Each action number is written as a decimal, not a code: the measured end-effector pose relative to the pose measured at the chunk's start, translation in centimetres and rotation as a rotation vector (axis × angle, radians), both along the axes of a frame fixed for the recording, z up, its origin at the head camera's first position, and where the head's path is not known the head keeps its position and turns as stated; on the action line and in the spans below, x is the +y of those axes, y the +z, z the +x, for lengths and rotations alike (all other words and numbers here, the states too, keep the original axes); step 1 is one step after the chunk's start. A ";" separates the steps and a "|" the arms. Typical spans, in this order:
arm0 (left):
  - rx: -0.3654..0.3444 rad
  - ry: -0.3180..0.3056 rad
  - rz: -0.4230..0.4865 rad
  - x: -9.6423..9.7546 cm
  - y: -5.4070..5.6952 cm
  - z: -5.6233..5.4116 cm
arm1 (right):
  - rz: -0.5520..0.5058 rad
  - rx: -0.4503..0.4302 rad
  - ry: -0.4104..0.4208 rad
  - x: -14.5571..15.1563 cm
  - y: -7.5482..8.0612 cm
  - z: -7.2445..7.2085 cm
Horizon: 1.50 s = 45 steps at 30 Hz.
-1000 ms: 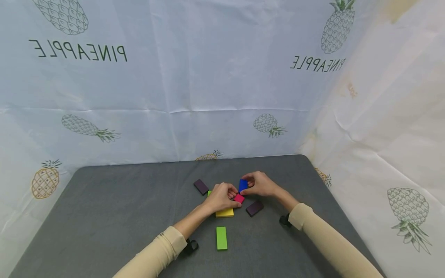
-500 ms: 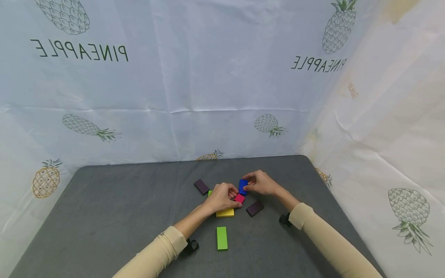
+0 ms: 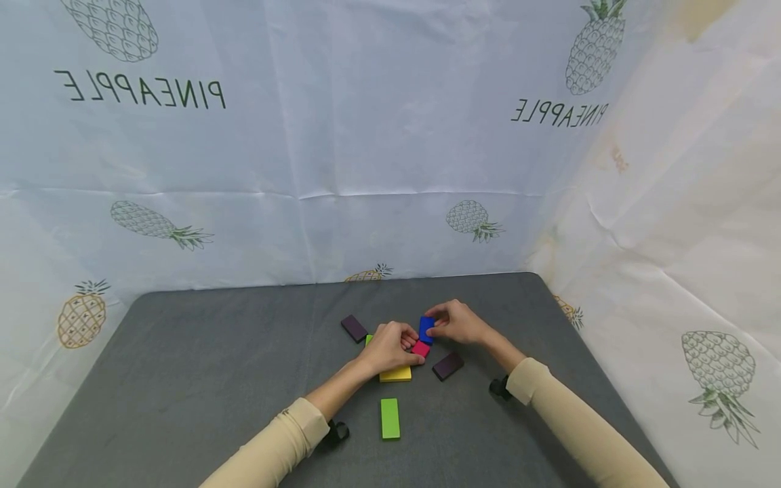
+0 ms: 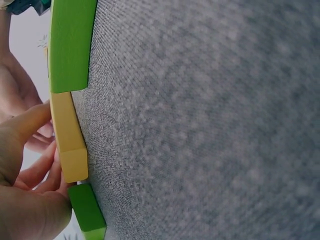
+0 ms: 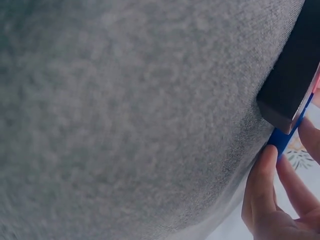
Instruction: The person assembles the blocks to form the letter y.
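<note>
Blue block (image 3: 426,330) lies on the desk (image 3: 244,379), its near end apparently against the red block (image 3: 420,349); fingers of the right hand (image 3: 459,322) pinch it. Thumb and curled fingers of the left hand (image 3: 388,347) hold the red block. Risk: excess push on the blue block may turn the red block, probable cause being a light left grip (pressure cannot be judged by eye). Careless withdrawal of the left hand could drag the yellow block (image 3: 395,373) or the far green block (image 3: 368,337), both partly hidden by it. The right dark block (image 3: 448,366), near the red block, may limit thumb room. The left dark block (image 3: 354,329) lies beyond the left hand; the near green block (image 3: 390,419) lies apart, closer to the person.
</note>
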<state>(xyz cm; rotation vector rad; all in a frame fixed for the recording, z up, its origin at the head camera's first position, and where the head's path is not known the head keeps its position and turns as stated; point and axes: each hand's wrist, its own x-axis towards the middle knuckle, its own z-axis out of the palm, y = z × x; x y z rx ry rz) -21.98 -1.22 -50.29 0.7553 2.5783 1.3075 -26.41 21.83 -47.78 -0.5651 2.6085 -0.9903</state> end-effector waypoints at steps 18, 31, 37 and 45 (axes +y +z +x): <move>0.000 -0.001 0.003 0.0 0.0 -0.1 | 0.003 0.000 -0.016 -0.2 0.0 0.1; -0.009 -0.013 0.007 0.0 -0.1 -0.2 | 0.025 -0.013 -0.049 -0.5 0.1 0.2; -0.022 -0.020 0.008 -0.1 0.0 -0.2 | 0.019 -0.030 -0.056 -0.4 0.2 0.3; -0.024 -0.020 0.009 -0.1 0.2 -0.1 | -0.015 -0.026 -0.059 0.2 0.9 0.8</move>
